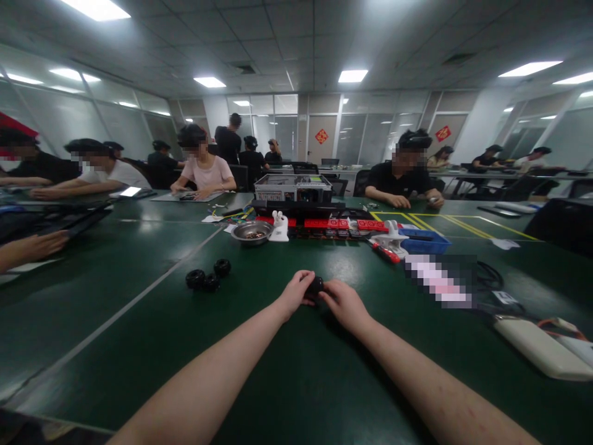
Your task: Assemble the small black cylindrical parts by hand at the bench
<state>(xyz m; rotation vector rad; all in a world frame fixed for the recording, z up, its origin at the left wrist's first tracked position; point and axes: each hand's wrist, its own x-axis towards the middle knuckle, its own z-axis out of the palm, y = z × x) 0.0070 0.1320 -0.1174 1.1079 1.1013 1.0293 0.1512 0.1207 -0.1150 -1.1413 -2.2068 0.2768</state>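
Just beyond the table's middle, my left hand [297,294] grips a small black wheel [315,285], thumb on top and fingers curled round its left side. Pinching the same wheel from the right is my right hand [343,301], its thumb and fingertips closed at the wheel's edge. Fingers cover much of the wheel, so its face is partly hidden. Three similar black wheels [195,279] lie bunched together on the green table [259,371], to the left of my hands.
Beyond my hands stand a metal bowl [252,233] of small parts, a white rabbit-shaped holder [279,227], red strips [324,223] and an open metal case [293,188]. A blue tray [428,242], red-handled tool [386,253] and power bank [542,347] lie right. A co-worker's hand [44,244] is left.
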